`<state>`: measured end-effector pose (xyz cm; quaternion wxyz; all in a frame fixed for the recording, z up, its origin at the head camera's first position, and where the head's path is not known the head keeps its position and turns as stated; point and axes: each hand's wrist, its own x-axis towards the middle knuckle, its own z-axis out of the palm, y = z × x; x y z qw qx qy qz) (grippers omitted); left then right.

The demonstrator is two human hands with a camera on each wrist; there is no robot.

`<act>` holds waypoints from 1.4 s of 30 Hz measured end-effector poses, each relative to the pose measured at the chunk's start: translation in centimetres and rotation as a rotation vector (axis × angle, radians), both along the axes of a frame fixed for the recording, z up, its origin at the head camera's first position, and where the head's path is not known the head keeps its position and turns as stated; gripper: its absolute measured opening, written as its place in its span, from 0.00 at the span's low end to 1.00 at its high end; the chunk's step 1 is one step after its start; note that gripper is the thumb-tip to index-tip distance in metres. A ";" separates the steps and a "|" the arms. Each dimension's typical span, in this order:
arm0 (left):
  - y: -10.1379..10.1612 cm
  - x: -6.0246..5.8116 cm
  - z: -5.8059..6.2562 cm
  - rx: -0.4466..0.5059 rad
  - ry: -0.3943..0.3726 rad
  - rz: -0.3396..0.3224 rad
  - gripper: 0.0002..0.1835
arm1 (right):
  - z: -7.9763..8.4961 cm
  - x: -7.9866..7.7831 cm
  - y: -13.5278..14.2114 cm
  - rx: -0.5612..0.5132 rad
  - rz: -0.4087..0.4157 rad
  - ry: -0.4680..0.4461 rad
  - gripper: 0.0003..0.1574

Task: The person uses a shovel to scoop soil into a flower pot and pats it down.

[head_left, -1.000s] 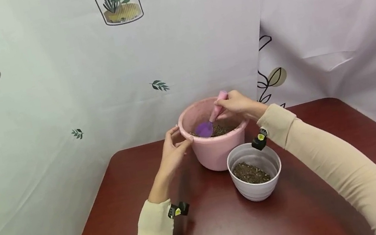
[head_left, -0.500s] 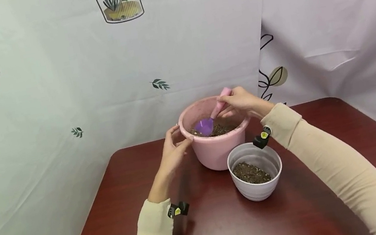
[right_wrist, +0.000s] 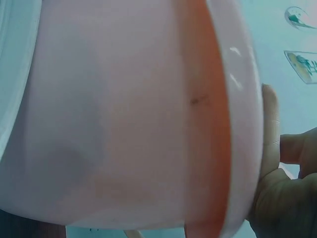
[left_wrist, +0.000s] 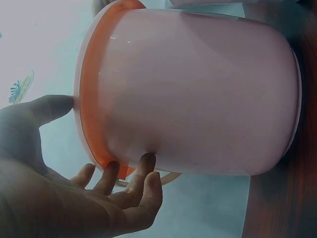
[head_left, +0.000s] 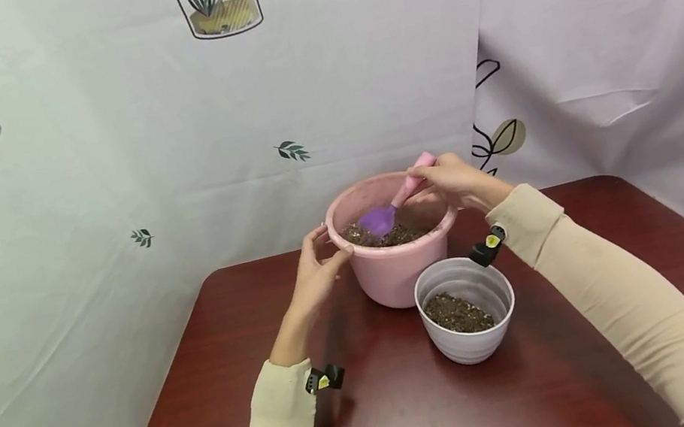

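A pink bucket [head_left: 394, 273] with dark soil [head_left: 397, 236] inside stands near the back of the table. My left hand [head_left: 314, 275] holds its left side, thumb at the rim and bent fingers against the outer wall, as the left wrist view shows. Over the bucket's right rim, my right hand [head_left: 456, 180] grips the pink handle of a small shovel [head_left: 408, 190]. The shovel's purple blade [head_left: 378, 221] tilts down to the left, inside the bucket close over the soil. The right wrist view shows the bucket wall [right_wrist: 124, 114] and part of that hand, not the shovel.
A grey-white ribbed pot [head_left: 472, 347], partly filled with soil [head_left: 458, 313], stands right in front of the bucket. Beneath both is a dark red table [head_left: 391, 411]. A pale printed curtain [head_left: 198, 139] hangs right behind the table.
My right hand has moved right and slightly up with the shovel, whose blade has shifted right and up over the soil. The left hand stays at the bucket.
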<state>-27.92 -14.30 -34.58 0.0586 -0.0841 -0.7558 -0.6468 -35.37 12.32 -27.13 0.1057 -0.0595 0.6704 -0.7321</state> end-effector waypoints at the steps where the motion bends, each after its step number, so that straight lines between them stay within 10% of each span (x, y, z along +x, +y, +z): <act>1: 0.0 0.0 0.0 0.000 -0.001 0.001 0.36 | 0.1 0.1 0.2 -0.016 0.004 -0.009 0.14; 12: 0.1 -0.1 0.2 0.038 0.007 0.020 0.36 | 0.8 0.7 3.1 -0.125 0.164 0.065 0.24; 19: 0.5 0.8 0.6 0.091 0.048 0.084 0.34 | 1.1 1.4 4.2 -0.165 0.118 0.062 0.25; 31: 2.7 4.8 0.3 -0.182 0.287 0.193 0.32 | 1.3 5.0 8.6 -0.158 0.202 0.126 0.26; 42: 6.0 8.7 -1.3 -0.436 0.245 -0.121 0.40 | 0.0 8.7 13.4 -0.015 0.223 0.100 0.23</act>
